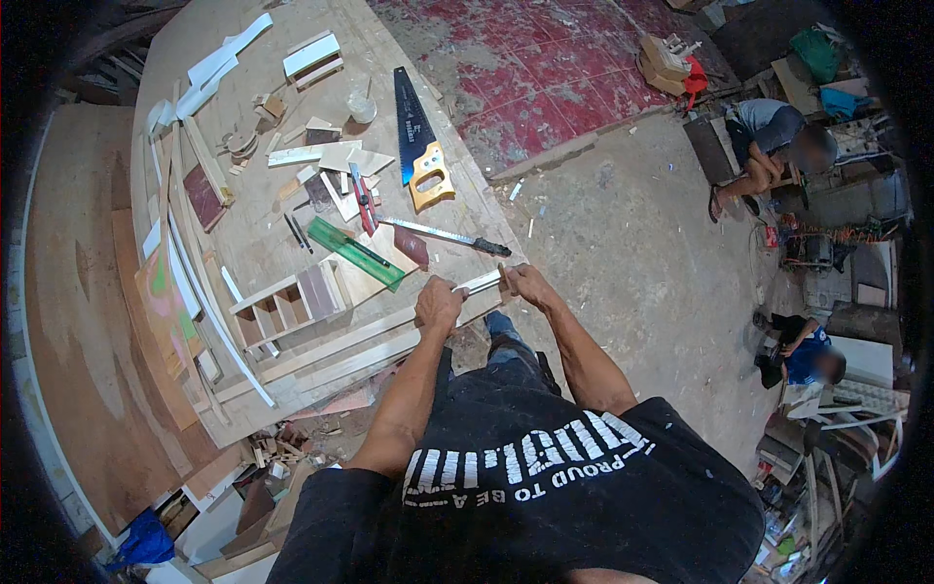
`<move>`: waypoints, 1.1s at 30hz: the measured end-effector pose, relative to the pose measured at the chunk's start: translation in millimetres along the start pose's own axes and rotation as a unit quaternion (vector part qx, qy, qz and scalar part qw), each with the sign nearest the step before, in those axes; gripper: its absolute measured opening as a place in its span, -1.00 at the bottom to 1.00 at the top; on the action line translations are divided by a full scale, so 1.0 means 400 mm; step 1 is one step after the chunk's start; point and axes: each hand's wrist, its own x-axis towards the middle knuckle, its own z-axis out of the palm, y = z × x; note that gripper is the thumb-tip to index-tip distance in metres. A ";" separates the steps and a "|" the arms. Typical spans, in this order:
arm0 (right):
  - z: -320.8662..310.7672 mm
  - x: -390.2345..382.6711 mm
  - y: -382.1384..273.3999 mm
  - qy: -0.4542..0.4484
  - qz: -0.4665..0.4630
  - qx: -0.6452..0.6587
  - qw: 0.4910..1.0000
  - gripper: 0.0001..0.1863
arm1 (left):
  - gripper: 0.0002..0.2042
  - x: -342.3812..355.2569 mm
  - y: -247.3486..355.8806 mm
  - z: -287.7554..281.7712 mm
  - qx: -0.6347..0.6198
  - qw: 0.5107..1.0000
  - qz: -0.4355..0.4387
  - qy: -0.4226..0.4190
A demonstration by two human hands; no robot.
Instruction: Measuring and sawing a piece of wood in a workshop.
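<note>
My left hand (440, 303) is closed around a narrow pale wood strip (479, 283) at the table's near right edge. My right hand (532, 288) is at the strip's right end, its fingers closed on a small flat brown piece (503, 275) set crosswise against the strip; its material is too small to make out. Just beyond the hands lies a thin saw blade with a black handle (491, 247). A small wooden frame with compartments (292, 311) stands left of my left hand, and a green plastic piece (336, 239) lies behind it.
On the wooden table (282, 214) lie a handsaw (429, 185), a red utility knife (363, 202), a white cup (362, 105), a small white-topped box (313, 60) and long strips (209, 292). Two people (773, 141) sit at the right. Wood scraps (282, 457) lie below the table.
</note>
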 end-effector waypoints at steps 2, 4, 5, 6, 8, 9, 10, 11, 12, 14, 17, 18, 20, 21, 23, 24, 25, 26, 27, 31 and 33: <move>-0.007 0.003 0.024 -0.005 0.003 0.029 1.000 -0.50 | -0.68 0.002 0.012 0.004 -0.003 0.999 0.034 -0.023; -0.001 0.001 0.024 0.005 -0.004 0.029 1.000 -0.51 | -0.73 0.013 -0.018 0.030 0.002 0.992 0.125 0.008; 0.003 0.000 0.022 0.016 -0.009 0.030 0.999 -0.52 | -0.76 0.019 -0.040 0.045 0.007 0.976 0.215 0.037; 0.002 -0.001 0.021 0.016 -0.009 0.030 0.999 -0.52 | -0.76 0.021 -0.049 0.054 0.007 0.976 0.216 0.036; -0.001 -0.001 0.018 0.005 -0.039 -0.008 0.999 -0.52 | -0.80 0.026 -0.067 0.070 0.050 0.952 0.296 0.051; -0.005 0.000 0.027 0.008 -0.038 -0.007 0.999 -0.52 | -0.80 0.028 -0.064 0.073 0.049 0.952 0.299 0.049; -0.008 0.002 0.035 0.013 -0.037 -0.011 0.999 -0.51 | -0.83 0.029 -0.060 0.075 0.050 0.946 0.318 0.041; -0.012 0.003 0.044 0.019 -0.036 -0.015 0.999 -0.50 | -0.86 0.030 -0.056 0.077 0.050 0.939 0.337 0.033; -0.008 0.002 0.034 0.016 -0.039 -0.016 0.999 -0.50 | -0.86 0.037 -0.067 0.080 0.051 0.940 0.336 0.036; 0.000 -0.001 0.016 0.026 -0.088 -0.063 0.994 -0.43 | -0.87 0.050 -0.087 0.085 0.049 0.936 0.347 0.022; -0.010 0.004 0.046 0.027 -0.079 -0.050 0.995 -0.42 | -0.88 0.057 -0.071 0.097 0.050 0.929 0.365 0.023; -0.005 0.003 0.033 0.024 -0.080 -0.049 0.995 -0.42 | -0.88 0.056 -0.075 0.093 0.051 0.931 0.362 0.025; 0.001 -0.003 0.009 0.003 -0.081 -0.064 0.995 -0.41 | -0.88 0.051 -0.082 0.088 0.040 0.936 0.348 0.021; 0.002 -0.002 0.006 0.003 -0.082 -0.065 0.995 -0.41 | -0.88 0.045 -0.077 0.087 0.040 0.936 0.348 0.022; 0.007 0.000 -0.001 -0.014 -0.050 -0.035 0.998 -0.42 | -0.87 0.031 -0.072 0.084 0.051 0.940 0.336 0.030; 0.006 0.005 0.012 -0.012 -0.049 -0.036 0.998 -0.42 | -0.87 0.023 -0.061 0.074 0.050 0.940 0.337 0.028; 0.005 0.010 0.035 0.014 -0.054 -0.051 0.997 -0.41 | -0.86 0.017 -0.046 0.069 0.065 0.936 0.345 0.021; 0.000 0.013 0.060 0.040 -0.059 -0.066 0.995 -0.41 | -0.85 0.012 -0.030 0.064 0.080 0.932 0.353 0.013; 0.001 0.015 0.057 0.039 -0.059 -0.067 0.995 -0.41 | -0.85 0.018 -0.033 0.066 0.079 0.933 0.352 0.013; 0.009 0.011 0.024 0.020 -0.045 -0.071 0.996 -0.42 | -0.83 0.037 -0.053 0.084 0.102 0.937 0.334 0.006; 0.012 0.006 0.011 0.009 -0.027 -0.057 0.998 -0.42 | -0.83 0.037 -0.057 0.089 0.109 0.935 0.337 0.014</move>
